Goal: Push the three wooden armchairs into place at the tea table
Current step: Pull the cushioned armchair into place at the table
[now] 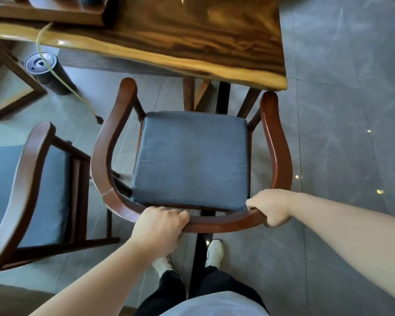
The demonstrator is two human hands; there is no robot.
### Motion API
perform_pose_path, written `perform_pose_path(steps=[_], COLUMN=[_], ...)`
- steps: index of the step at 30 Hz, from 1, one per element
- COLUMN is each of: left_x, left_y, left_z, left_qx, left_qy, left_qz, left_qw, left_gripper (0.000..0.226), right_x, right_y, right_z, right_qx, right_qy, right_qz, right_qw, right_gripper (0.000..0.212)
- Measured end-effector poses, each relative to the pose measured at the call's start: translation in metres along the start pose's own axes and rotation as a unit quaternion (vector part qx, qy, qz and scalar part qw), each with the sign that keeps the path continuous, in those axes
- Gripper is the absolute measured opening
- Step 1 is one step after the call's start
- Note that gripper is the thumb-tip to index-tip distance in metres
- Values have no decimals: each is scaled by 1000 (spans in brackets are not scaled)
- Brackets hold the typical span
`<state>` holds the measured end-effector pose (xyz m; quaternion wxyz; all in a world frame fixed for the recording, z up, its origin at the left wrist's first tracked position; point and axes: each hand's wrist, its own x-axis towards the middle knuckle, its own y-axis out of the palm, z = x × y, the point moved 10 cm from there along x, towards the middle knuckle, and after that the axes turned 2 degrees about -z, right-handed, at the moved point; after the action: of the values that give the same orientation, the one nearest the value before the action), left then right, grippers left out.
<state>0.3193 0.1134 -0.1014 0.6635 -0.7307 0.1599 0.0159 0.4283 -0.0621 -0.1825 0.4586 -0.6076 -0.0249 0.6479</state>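
My left hand [161, 226] and right hand [270, 206] are both wrapped over the curved back rail of a reddish-brown wooden armchair with a flat grey-blue fabric cushion [189, 159], fingers [180, 214] curled tight around the smooth, glossy rail. Beyond my fingers the armrest tips sit just at the edge of the thick, live-edge slab bench [192, 42], polished and strongly grained in amber and dark brown, so this chair looks only partly in; the seat is not yet under the top. To the left of my left fingers a second darker armchair with the same grey cushion [27, 179] stands angled and well back from the bench, seemingly still to push. I cannot make out a third chair with any certainty.
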Motion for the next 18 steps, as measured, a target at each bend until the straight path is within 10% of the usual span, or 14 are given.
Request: perform_pose_path(steps=[8, 18], left_x=[4, 2], left_y=[-1, -9], left_z=[-1, 42], left_qx=[-15, 7], left_qy=[10, 52], left_qz=[-40, -38], left_qw=[999, 998], left_gripper=[29, 24], right_x=[-3, -19], right_y=[1, -21], right_z=[-14, 18], right_qx=[2, 149], right_qy=[-2, 0], right_qz=[-21, -261], right_qw=[1000, 954], right_gripper=[24, 17])
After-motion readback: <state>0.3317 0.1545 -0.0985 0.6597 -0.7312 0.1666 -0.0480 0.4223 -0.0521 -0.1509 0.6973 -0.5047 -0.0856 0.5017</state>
